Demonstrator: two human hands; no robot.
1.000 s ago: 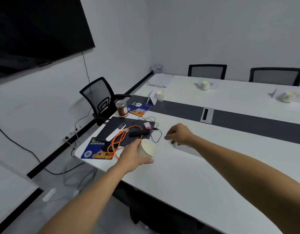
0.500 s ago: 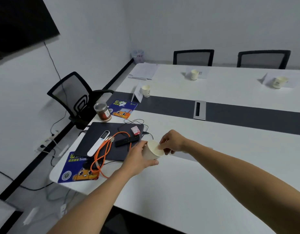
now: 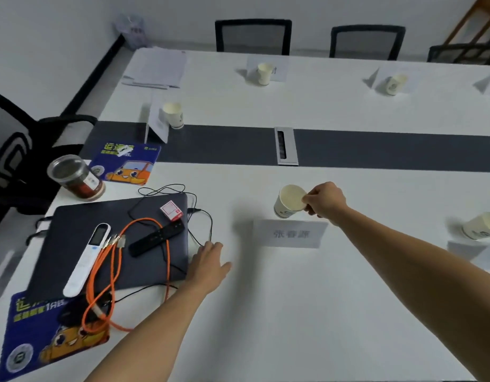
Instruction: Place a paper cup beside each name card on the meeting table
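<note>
Looking down from the head view, you see that the paper cup (image 3: 289, 199) has changed hands. A second ago your left hand (image 3: 208, 264) carried it. Half a second ago both hands met on it. Now your right hand (image 3: 325, 201) alone pinches its rim between thumb and fingers. The cup sits just behind the name card (image 3: 290, 233), tipped with its mouth towards you. Whether its base touches the bench (image 3: 293, 312) cannot be told.

Your left hand has let go and lies spread and relaxed to the left of the name card, fingertips at the edge of a dark laptop (image 3: 73, 235).

Judging from this, the cup for this card is all but placed; it needs only setting upright and releasing. Further from the name card, four more cups stand by other cards, one to its right (image 3: 480, 228) and three beyond it.

Writing: the name card carries three printed Chinese characters, too soft to read with certainty. The cup has a small blue-green logo low on its wall, unreadable. Far left of the name card, a blue mouse pad (image 3: 53, 343) shows an orange cartoon car and yellow characters, blurred. A jar (image 3: 75, 176) has a red label, illegible.
</note>
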